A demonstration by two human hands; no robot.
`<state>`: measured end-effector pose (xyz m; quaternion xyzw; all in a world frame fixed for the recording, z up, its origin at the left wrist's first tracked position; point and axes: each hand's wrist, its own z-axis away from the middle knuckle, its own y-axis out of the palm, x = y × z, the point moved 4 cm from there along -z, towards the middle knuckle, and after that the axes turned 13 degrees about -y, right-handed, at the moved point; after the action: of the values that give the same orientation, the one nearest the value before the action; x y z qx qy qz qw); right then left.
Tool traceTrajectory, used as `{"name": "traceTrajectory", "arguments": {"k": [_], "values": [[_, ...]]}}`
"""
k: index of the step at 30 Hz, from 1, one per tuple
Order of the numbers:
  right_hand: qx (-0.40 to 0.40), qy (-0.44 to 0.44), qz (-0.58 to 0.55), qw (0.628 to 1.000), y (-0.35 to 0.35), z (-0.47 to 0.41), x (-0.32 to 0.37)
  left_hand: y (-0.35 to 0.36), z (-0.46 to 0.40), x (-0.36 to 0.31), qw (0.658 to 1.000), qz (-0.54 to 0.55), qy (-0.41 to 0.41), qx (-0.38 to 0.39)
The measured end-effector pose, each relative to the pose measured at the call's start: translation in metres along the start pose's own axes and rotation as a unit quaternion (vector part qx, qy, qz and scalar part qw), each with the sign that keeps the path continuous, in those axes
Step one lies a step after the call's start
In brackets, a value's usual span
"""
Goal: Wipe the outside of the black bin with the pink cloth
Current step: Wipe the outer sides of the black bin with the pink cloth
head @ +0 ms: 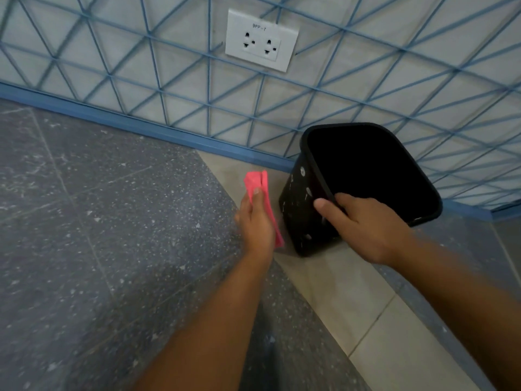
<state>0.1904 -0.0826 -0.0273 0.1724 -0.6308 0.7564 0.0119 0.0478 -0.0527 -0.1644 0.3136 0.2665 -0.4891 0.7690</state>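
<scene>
- Left of the black bin (304, 210), dark speckled floor (98, 221) fills that side of the view, with faint tile lines crossing it.
- Above the bin and to its left, a white double socket (261, 40) sits on the wall (394, 88), which is pale with a blue lattice of triangles; small lettering above the socket holes is too blurred to read surely.
- A blue skirting strip (141, 124) runs along the foot of the wall down to the bin.
- Just left of the bin, the left hand (258, 221) grips the pink cloth (258, 183), thumb pressed on top and fingers curled under; the folded cloth is long and narrow, its long axis running away from the person toward the wall, one end sticking out past the fingertips and the other showing below the palm.
- Cloth and bin stand close but apart; a sliver of pale floor tile (352, 292) shows between them.
- The bin stands on that pale tile against the skirting, tilted so its open mouth points up and toward the camera; its inside is plain black and nothing can be made out there.
- Pale specks dot the bin's near side.
- On the bin's near rim, the right hand (366, 227) clamps, thumb lying along the outside and fingers hidden inside the mouth.
- Both forearms are cut off by the lower edge.
</scene>
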Motion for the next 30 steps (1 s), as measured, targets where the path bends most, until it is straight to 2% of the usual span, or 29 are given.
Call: {"name": "traceTrajectory", "arguments": {"k": [5,11,13,15,17,23,26,30], "values": [[-0.016,0.048,0.056,0.997,0.012,-0.012,0.014,0.010,-0.001,0.012,0.999,0.010,-0.034,0.027],[0.033,0.023,0.073,0.997,0.009,-0.004,0.004,0.013,-0.015,0.034,0.996,0.066,-0.045,0.032],[0.041,0.013,0.073,0.996,0.011,0.000,0.003,0.014,-0.023,0.061,0.993,0.086,-0.078,0.034],[0.044,0.009,0.069,0.997,0.013,0.000,0.003,0.031,-0.022,0.099,0.982,0.080,-0.131,0.113],[0.045,0.004,0.058,0.997,0.014,-0.002,0.004,0.051,-0.006,0.113,0.975,0.006,-0.141,0.170],[0.045,-0.016,0.042,0.998,0.015,-0.005,-0.002,0.064,-0.051,0.095,0.986,-0.055,-0.101,0.122],[0.041,-0.019,0.028,0.999,0.014,-0.006,-0.002,0.073,-0.044,0.102,0.987,0.034,-0.071,0.137],[0.042,-0.026,0.031,0.998,0.012,-0.006,0.000,0.075,-0.063,0.120,0.993,0.026,-0.058,0.098]]}}
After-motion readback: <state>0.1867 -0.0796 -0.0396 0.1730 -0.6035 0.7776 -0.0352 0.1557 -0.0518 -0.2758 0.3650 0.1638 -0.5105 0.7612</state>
